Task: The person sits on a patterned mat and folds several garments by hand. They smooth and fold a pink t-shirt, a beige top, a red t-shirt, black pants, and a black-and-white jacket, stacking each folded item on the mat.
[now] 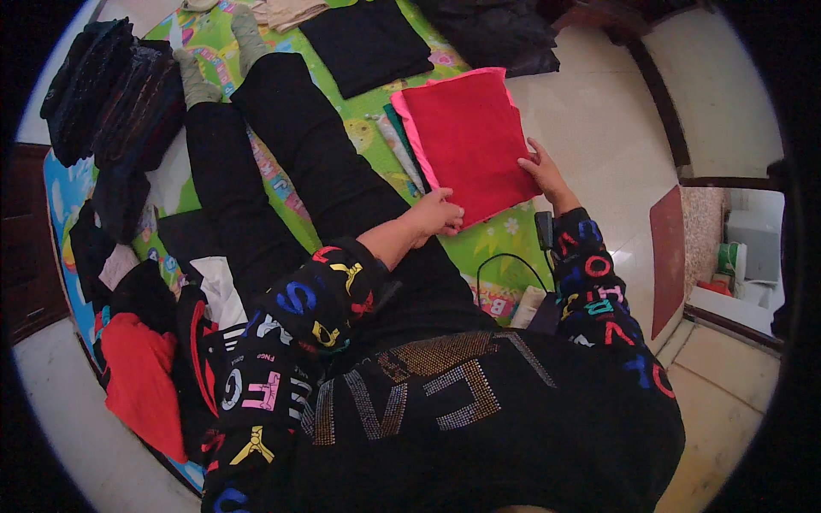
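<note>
A red folded cloth (pixel 471 141) lies on top of a small stack to the right of my outstretched legs. Pink folded fabric (pixel 415 131) shows along its far and left edges, with a dark green piece (pixel 399 128) and a pale patterned one (pixel 396 146) under that. My left hand (pixel 440 215) rests on the red cloth's near left corner, fingers bent; whether they pinch it is unclear. At the right edge, my right hand (pixel 545 170) touches the cloth with its thumb and fingers spread.
A green patterned play mat (pixel 359 131) lies under my legs. Folded black cloth (pixel 369 48) and a dark pile (pixel 494 32) sit beyond the stack. Dark folded clothes (pixel 115 96) stand far left; loose red fabric (pixel 141 378) lies nearer. A black cable (pixel 513 255) loops by my right sleeve.
</note>
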Demonstrator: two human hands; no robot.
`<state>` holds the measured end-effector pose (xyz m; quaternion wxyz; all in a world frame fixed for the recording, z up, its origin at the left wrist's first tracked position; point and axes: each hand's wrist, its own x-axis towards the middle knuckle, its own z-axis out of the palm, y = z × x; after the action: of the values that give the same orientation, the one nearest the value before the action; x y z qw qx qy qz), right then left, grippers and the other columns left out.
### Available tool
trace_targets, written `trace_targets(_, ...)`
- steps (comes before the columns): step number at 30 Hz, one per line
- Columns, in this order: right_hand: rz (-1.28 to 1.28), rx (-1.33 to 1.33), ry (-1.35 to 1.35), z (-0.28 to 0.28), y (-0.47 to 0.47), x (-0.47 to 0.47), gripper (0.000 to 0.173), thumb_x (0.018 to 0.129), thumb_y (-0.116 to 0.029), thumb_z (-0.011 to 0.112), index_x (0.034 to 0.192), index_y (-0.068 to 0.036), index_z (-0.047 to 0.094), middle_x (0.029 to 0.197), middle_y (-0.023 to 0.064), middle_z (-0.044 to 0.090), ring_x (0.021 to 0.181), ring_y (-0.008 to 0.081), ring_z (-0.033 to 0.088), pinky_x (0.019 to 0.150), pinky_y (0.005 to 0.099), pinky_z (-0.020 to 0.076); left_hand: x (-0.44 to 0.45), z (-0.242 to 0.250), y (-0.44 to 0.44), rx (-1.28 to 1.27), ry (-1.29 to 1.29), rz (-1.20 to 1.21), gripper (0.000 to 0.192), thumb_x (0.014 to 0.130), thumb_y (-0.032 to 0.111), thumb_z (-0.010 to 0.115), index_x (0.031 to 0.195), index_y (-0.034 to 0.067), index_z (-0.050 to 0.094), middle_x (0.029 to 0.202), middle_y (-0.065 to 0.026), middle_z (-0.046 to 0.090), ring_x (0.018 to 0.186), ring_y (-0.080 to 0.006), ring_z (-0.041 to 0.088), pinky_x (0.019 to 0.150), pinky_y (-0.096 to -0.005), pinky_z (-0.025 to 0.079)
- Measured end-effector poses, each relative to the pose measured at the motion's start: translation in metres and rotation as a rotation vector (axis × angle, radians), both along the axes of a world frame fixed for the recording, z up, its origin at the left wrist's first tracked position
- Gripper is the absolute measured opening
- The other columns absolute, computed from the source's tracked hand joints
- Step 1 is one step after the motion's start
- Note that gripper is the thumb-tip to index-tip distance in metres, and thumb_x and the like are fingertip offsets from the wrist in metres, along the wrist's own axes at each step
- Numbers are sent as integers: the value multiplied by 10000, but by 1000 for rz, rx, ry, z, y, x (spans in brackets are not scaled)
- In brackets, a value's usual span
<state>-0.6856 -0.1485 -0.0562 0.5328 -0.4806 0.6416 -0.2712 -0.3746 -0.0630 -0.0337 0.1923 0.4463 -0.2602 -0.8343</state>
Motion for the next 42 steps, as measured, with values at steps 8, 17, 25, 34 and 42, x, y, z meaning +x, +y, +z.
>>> trace_targets(8, 165, -448, 1061, 19, -7, 17, 665, 814, -186, 695, 1404, -91, 401, 1313, 215, 508, 1206, 342, 510, 1005, 426, 422, 33, 18, 1, -54, 123, -47, 394, 919, 148, 568, 1266, -3, 458, 1096, -117, 621, 932, -198, 639, 797, -322, 525)
trace_targets(17, 408, -1312, 1014, 8, -59, 161, 603, 895, -403, 589, 1410, -129, 434, 1433, 214, 402, 1297, 408, 390, 1076, 499, 320, 148, 77, 73, -258, -78, 48, 403, 894, 185, 613, 1227, -17, 511, 1012, -109, 656, 863, -171, 645, 711, -297, 537)
trace_targets(25, 423, -690, 1526, -51, -66, 138, 579, 955, -576, 361, 1458, -289, 350, 1489, 81, 369, 1328, 347, 381, 1011, 582, 344, 267, 175, 245, -289, -230, 691, 379, 919, 201, 610, 1230, 3, 521, 1038, -126, 666, 891, -159, 654, 757, -285, 534)
trace_targets(34, 476, -803, 1447, -67, -79, 119, 598, 951, -606, 325, 1469, -307, 319, 1519, 60, 320, 1360, 339, 337, 997, 620, 335, 422, 159, 447, -46, -871, 1586, 328, 932, 168, 536, 1221, 12, 522, 1020, -119, 649, 865, -191, 637, 770, -306, 522)
trace_targets(42, 585, -899, 977, -10, -85, 161, 593, 913, -456, 556, 1287, 4, 528, 1390, 290, 414, 1286, 409, 414, 1067, 454, 334, 404, 90, 503, 201, -911, 1382, 494, 896, 271, 636, 1310, 50, 484, 1131, -90, 621, 1011, -179, 593, 870, -313, 473)
